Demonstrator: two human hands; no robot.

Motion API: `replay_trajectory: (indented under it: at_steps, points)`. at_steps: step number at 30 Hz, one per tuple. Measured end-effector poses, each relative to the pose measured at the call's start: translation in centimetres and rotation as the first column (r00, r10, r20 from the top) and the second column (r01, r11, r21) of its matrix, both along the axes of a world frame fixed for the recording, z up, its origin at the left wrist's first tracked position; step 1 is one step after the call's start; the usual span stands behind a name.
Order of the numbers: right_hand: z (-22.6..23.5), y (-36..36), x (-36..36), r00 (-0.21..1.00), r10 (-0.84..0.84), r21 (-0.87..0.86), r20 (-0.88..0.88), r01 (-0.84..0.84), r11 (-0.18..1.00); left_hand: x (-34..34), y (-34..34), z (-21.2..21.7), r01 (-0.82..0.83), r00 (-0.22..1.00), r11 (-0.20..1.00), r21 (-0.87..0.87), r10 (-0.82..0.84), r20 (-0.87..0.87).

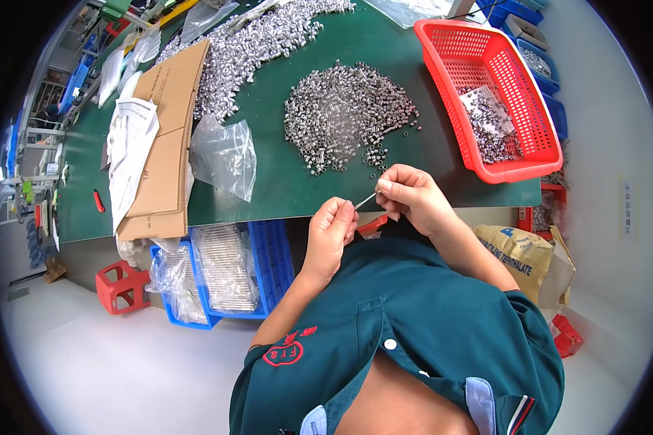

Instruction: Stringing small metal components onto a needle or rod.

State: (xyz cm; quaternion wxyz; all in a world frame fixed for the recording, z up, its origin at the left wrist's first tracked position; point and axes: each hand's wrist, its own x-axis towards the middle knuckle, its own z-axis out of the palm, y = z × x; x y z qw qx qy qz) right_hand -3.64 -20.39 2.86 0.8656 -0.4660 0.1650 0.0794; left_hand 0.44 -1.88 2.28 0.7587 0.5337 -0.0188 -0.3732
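Observation:
My left hand (pixel 331 233) is closed in a pinch on a thin, light-coloured rod (pixel 365 201) at the table's front edge. The rod slants up to the right, and its far end meets the fingertips of my right hand (pixel 412 194). Those fingers are pinched together too; whatever small piece they have at the rod's tip is mostly hidden. Just beyond my hands lies a wide heap of small silvery metal rings (pixel 341 116), with a few loose ones at its near edge.
A red perforated basket (pixel 537 161) with more small metal parts stands at the right. Another large pile of metal pieces (pixel 225 80) lies at the back left, near flattened cardboard (pixel 159 159) and a clear plastic bag (pixel 225 156). Blue bins (pixel 272 254) sit below the table edge.

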Motion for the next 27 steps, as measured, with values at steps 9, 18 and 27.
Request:
replay_trajectory:
  at_steps: [9, 18, 27]
  points:
    - [-0.1, -0.1, -0.1, 0.996, 0.058, 0.180, -0.066, -0.045, 0.983, -0.3, 0.0, -0.3, -0.017, 0.983, 0.996, 0.087, 0.001, 0.182]
    - [0.2, 1.5, -0.6, 0.998, -0.025, 0.065, 0.051, 0.021, 0.998, -0.3, 0.1, -0.1, -0.016, 0.996, 1.000, 0.000, 0.016, 0.086]
    - [0.2, 2.1, -0.8, 0.991, -0.090, -0.289, 0.102, 0.116, 0.950, 0.0, -0.2, 0.3, -0.044, 0.997, 0.997, -0.063, 0.040, -0.070]
